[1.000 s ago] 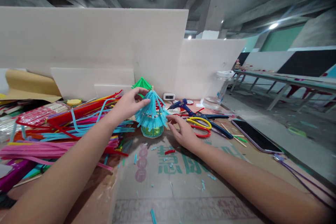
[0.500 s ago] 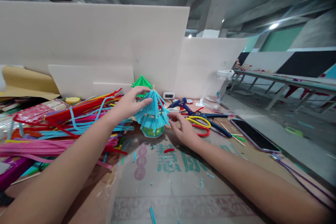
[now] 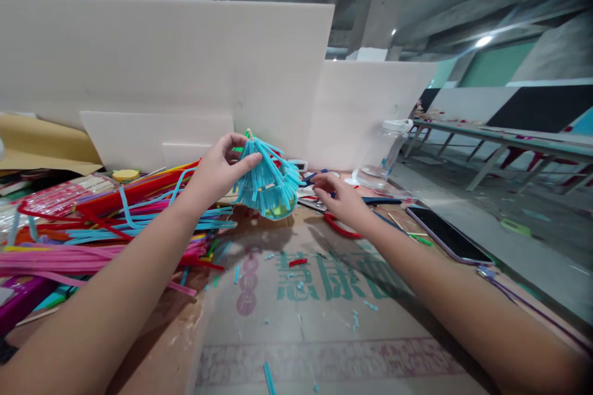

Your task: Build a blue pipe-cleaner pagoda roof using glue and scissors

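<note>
My left hand (image 3: 221,168) is closed on a blue tiered pagoda model (image 3: 267,182), gripping the upper left side of its roof between thumb and fingers. The model, covered in blue pipe cleaners, leans left with a thin stick at its peak and a yellow-green base. To its right, my right hand (image 3: 341,199) is open, thumb and fingers apart, with nothing seen in it. Just behind those fingers shows a bit of the blue glue gun (image 3: 309,180). Red-handled scissors (image 3: 341,226) lie beneath the right hand, partly covered by it.
Bundles of coloured pipe cleaners (image 3: 115,222) fill the left side. A phone (image 3: 447,234) and a clear jug (image 3: 386,154) stand or lie at the right. White boards (image 3: 162,55) rise behind. Blue scraps and a red piece (image 3: 298,263) dot the printed table cover (image 3: 259,327).
My left hand has lifted the pagoda and tipped it leftward. My right hand has left the model's side and moved right, over the scissors and towards the glue gun.
</note>
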A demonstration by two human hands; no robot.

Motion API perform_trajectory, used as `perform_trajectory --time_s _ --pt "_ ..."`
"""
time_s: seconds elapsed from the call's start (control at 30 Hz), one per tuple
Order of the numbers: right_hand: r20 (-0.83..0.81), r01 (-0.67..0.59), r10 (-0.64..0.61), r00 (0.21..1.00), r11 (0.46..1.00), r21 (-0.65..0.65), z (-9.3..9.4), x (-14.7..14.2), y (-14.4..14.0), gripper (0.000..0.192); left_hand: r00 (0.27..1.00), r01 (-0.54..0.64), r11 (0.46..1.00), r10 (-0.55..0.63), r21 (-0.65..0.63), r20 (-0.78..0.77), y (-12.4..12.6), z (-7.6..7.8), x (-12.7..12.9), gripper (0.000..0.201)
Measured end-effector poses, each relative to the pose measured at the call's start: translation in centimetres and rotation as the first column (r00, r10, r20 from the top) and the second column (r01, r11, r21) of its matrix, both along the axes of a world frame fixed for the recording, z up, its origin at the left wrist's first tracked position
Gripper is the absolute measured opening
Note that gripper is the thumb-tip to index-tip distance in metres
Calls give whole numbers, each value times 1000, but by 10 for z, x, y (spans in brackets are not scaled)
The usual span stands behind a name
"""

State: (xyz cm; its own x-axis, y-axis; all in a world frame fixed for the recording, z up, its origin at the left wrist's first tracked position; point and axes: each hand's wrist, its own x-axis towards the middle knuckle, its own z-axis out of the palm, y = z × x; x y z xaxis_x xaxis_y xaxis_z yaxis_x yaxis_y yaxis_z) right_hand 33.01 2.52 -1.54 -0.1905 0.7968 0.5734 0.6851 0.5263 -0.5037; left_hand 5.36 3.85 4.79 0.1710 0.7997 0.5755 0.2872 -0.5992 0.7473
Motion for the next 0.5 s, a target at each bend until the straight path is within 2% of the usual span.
perform_trajectory --time_s 0.13,0.2,0.27,0.33,0.4,0.5 --pt "279 110 -47 959 970 -215 10 37 11 23 990 133 991 -132 -29 58 -2 -5 12 42" --pt "463 178 -33 886 945 -274 10 54 14 27 991 131 991 -130 -35 20 -3 -5 15 41" --pt "604 250 -14 797 918 -308 8 65 17 32 997 64 998 -65 -18 -50 -4 -4 13 42" --pt "666 294 -1 746 898 -328 5 69 18 37 993 -19 1000 19 0 -120 -3 -2 9 42" --pt "677 309 -12 736 896 -320 2 69 18 43 983 -64 998 63 3 -175 -2 -3 6 42" --pt "696 338 -62 715 903 -266 -2 67 19 46 971 -50 999 44 -19 -234 0 -6 6 44"
